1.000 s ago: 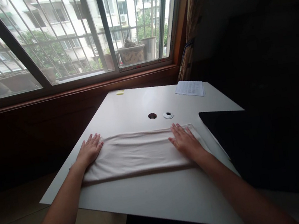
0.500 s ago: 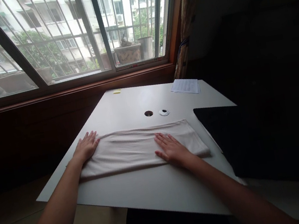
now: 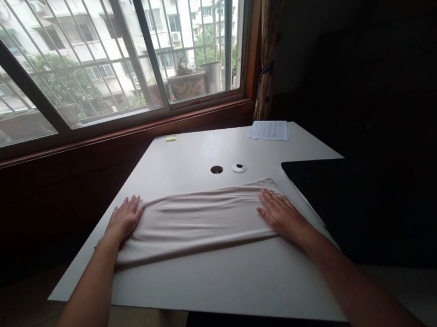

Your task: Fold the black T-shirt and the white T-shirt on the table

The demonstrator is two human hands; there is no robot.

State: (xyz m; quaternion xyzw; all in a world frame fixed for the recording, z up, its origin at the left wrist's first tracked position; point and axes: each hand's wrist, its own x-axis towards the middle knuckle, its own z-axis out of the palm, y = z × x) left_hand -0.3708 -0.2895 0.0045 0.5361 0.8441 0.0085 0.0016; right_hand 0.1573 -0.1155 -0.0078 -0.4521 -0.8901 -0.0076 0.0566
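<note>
A folded piece of off-white cloth (image 3: 202, 218) lies as a long band across the white table (image 3: 203, 276), with creases running along its length. At its left end, my left hand (image 3: 125, 218) rests flat, fingers stretched out toward the far side. My right hand (image 3: 281, 213) lies palm down on the right end and covers part of that edge. Both hands are open and press on the fabric without gripping it. Whether the cloth is a garment cannot be told from its folded shape.
Behind the cloth are a round cable hole (image 3: 217, 170) and its white cover ring (image 3: 238, 168). Printed papers (image 3: 269, 130) and a yellow sticky note (image 3: 171, 138) lie at the far edge. A black sheet-like item (image 3: 322, 191) covers the right side. A barred window (image 3: 93, 56) stands beyond.
My right hand has slid rightward along the cloth, from inside its right part to its right end. My left hand stays at the left end. The view has tilted slightly.
</note>
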